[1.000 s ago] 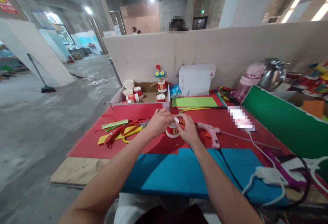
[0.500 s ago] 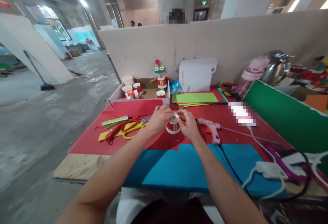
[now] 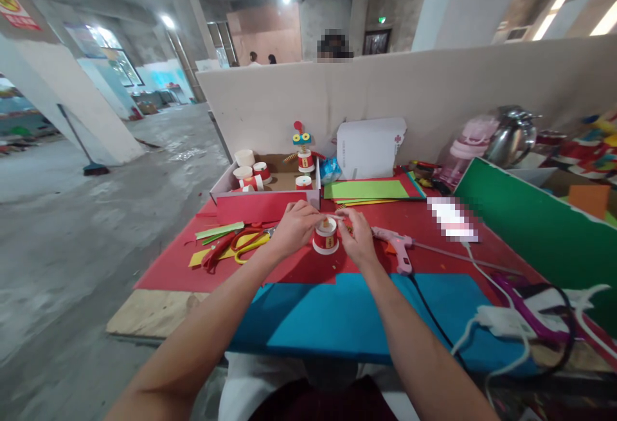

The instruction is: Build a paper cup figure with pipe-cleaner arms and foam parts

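Observation:
An upside-down red and white paper cup [image 3: 324, 243] stands on the red sheet between my hands. A small tan piece [image 3: 326, 223] sits on its upturned base. My left hand [image 3: 299, 227], at the cup's upper left, has its fingers closed in a pinch. Opposite it, my right hand [image 3: 355, 231] pinches too, with thumb and forefinger. Between the fingertips, just above the cup, runs a thin pale strip [image 3: 333, 216]; its ends are hidden by the fingers. A striped paper spring lies partly hidden behind my right hand.
Right of my hands lies a pink glue gun [image 3: 398, 247] with its cord. Scissors [image 3: 250, 242] and paper strips lie left. A box [image 3: 268, 206] behind holds several cups and a cup figure [image 3: 304, 159]. A green panel [image 3: 530, 222] and white adapter [image 3: 506, 321] are at right.
Both hands have lifted slightly off the cup's top and a little apart, so its base and the tan piece now show. The whole view has shifted slightly.

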The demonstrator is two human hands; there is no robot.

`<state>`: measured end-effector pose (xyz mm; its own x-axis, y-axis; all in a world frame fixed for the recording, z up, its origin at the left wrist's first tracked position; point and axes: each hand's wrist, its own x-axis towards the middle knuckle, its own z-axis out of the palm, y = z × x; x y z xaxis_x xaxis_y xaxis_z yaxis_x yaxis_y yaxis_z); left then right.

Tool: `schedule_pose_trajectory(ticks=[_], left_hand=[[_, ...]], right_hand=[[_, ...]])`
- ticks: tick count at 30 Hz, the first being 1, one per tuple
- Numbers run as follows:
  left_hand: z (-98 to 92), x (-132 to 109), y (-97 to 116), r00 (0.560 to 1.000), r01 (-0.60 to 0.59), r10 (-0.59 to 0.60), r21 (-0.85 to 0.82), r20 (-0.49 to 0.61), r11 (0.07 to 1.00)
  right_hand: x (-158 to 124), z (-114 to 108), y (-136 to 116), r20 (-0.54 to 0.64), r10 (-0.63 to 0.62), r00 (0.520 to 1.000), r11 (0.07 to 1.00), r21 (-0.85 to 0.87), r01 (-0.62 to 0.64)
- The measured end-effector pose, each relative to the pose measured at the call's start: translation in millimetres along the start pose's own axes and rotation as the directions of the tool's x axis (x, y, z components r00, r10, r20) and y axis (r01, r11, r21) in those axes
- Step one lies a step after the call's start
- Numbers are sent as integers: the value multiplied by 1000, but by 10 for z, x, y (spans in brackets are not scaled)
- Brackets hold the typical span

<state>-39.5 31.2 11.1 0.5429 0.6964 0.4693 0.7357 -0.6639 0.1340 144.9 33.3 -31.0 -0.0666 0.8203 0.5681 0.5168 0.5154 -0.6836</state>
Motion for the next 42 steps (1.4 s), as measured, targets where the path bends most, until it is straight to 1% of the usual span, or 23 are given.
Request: schedule_pose_trajectory(ticks=[3, 6, 9, 11, 13, 14, 16, 18, 20, 22, 26, 29, 32, 38, 42], left_hand=[[-102, -6, -32, 996, 27, -29, -20, -86, 999], [-215, -75, -63, 980, 73, -79, -42, -182, 996], [-285, -231, -24, 960, 118, -129, -62, -247, 991], [-280, -374, 66, 957, 140, -152, -65, -248, 988], [-225, -529, 205, 967, 153, -163, -63, -195, 986], [-182, -605, 286, 975, 159, -166, -62, -148, 985], [-77, -740, 452, 986, 165, -166, -48, -9, 985], [30, -845, 599, 982, 157, -155, -5, 111, 988], [120, -918, 703, 977, 133, -135, 22, 168, 991], [182, -966, 759, 980, 110, -112, 18, 163, 994], [242, -1014, 775, 993, 100, -100, -2, 64, 995], [261, -1023, 770, 996, 91, -91, -4, 24, 996], [271, -1017, 777, 998, 57, -58, 19, 35, 998], [276, -1005, 790, 997, 16, -20, 48, 73, 999], [273, -1007, 792, 993, 25, -32, 57, 117, 998]], right_hand=[[-3, -26, -1, -42, 1, 999, 1000, 6, -1], [-7, -67, -15, -91, 2, 996, 1000, 9, -1], [-15, -116, -49, -165, 0, 986, 1000, 20, 3], [-20, -147, -79, -226, 1, 974, 1000, 21, 3], [-24, -173, -109, -286, 6, 958, 1000, 17, -1], [-25, -184, -121, -313, 7, 950, 1000, 15, -3], [-26, -199, -137, -358, 4, 934, 1000, 8, -1], [-28, -209, -140, -404, -3, 915, 1000, 1, 3], [-34, -219, -135, -436, 5, 900, 1000, 1, -5], [-45, -229, -128, -430, 36, 902, 999, 13, -33], [-68, -232, -135, -346, 125, 930, 991, 82, -103], [-77, -214, -159, -304, 155, 940, 981, 163, -109], [-84, -198, -179, -281, 131, 951, 981, 176, -84], [-75, -187, -142, -234, 108, 966, 990, 114, -83], [-34, -157, -42, -177, 4, 984, 1000, 31, 1]])
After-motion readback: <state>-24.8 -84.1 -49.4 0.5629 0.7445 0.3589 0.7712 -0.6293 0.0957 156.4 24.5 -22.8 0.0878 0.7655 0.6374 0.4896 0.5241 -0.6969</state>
